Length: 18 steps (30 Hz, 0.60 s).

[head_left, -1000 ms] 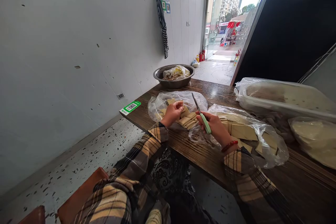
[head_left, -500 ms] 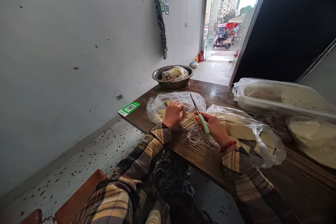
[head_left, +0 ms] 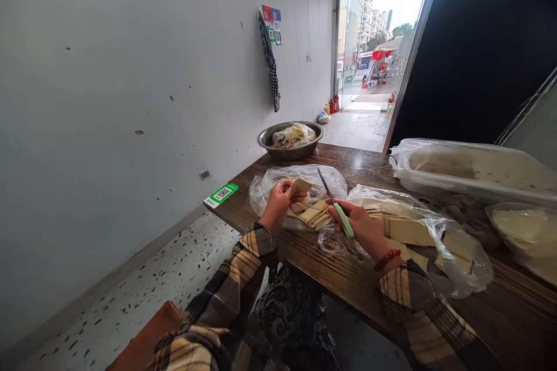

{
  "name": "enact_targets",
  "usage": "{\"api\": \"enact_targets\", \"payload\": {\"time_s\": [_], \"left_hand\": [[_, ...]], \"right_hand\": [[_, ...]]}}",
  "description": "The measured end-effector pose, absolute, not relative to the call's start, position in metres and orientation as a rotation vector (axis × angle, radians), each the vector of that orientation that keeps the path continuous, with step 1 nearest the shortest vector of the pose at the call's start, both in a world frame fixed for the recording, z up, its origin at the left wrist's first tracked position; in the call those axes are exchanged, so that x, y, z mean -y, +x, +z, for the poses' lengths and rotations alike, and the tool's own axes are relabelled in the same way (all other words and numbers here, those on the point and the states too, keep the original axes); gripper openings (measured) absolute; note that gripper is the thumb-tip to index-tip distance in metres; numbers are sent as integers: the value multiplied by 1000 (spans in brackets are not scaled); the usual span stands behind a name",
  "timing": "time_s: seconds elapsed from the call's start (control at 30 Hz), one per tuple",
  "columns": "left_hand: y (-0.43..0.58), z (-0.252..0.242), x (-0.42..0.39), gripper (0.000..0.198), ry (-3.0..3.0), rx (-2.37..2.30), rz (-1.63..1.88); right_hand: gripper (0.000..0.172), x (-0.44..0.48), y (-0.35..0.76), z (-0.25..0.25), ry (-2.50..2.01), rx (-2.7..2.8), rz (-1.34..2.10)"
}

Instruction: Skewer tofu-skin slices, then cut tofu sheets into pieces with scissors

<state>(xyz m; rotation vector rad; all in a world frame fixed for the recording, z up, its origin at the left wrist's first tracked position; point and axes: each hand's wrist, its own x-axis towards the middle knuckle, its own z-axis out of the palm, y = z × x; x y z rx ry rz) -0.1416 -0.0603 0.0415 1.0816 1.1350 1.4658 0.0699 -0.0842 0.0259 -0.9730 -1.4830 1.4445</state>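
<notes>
In my left hand a small pale-yellow bean curd sheet is pinched, raised over the plastic bag on the left. My right hand grips a knife by its light green handle, its dark narrow blade pointing up and away from me. Between the hands, a pile of cut bean curd pieces lies at the bag's near side. Beside my right wrist, an open clear bag holds larger bean curd sheets.
A metal basin with bagged skewered food stands at the table's far end. A plastic-covered tray and a bag of pale rounded sheets are at the right. A green QR card lies on the left corner of the wooden table.
My left hand has lifted from inside the left bag and now shows a bean curd sheet in its fingers. My right hand keeps the knife nearly in place. The view has tilted up slightly.
</notes>
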Motion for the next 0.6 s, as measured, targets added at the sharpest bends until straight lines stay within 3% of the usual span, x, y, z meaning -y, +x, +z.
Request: {"api": "enact_targets", "payload": {"time_s": [0.13,0.33,0.6], "left_hand": [[-131,49,61,32,988,-879,1486],[-116,56,44,25,1010,-874,1519],[-117,39,16,53,967,-902,1455]], "right_hand": [[60,85,68,29,-953,1441,1476],[53,78,65,25,-967,1460,1379],[49,65,62,21,-919,1428,1324]]}}
